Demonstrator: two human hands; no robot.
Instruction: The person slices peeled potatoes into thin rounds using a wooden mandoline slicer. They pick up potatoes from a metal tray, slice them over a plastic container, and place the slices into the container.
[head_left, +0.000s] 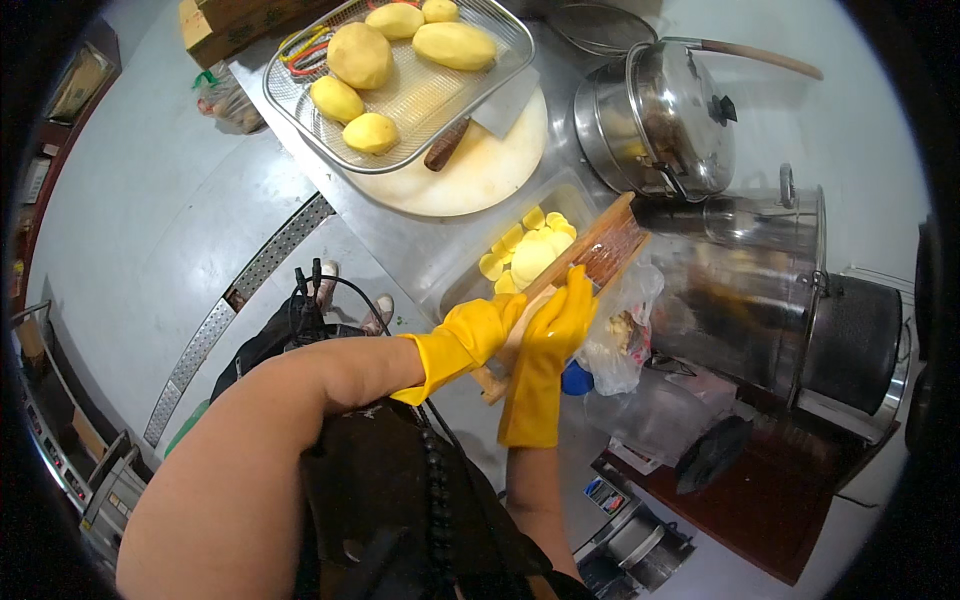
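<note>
Both my hands wear yellow rubber gloves. My left hand (480, 330) is closed on the near edge of a wooden board slicer (611, 244), which slants over a clear plastic tub (450, 289). My right hand (559, 319) lies on the slicer's face with its fingers stretched along the board; whether something is under the palm is hidden. Yellow potato slices (532, 255) are piled in the tub beneath the slicer. Farther off, several peeled potatoes (360, 56) sit in a wire mesh basket (409, 169), which rests over a round white cutting board (480, 180).
A cleaver with a dark wooden handle (448, 145) lies on the cutting board. Lidded steel pot (675, 120) and large stockpot (735, 285) stand at the right. A plastic bag (626, 330) and a blue cap (576, 379) are beside the slicer. A floor drain grate (262, 262) runs at left.
</note>
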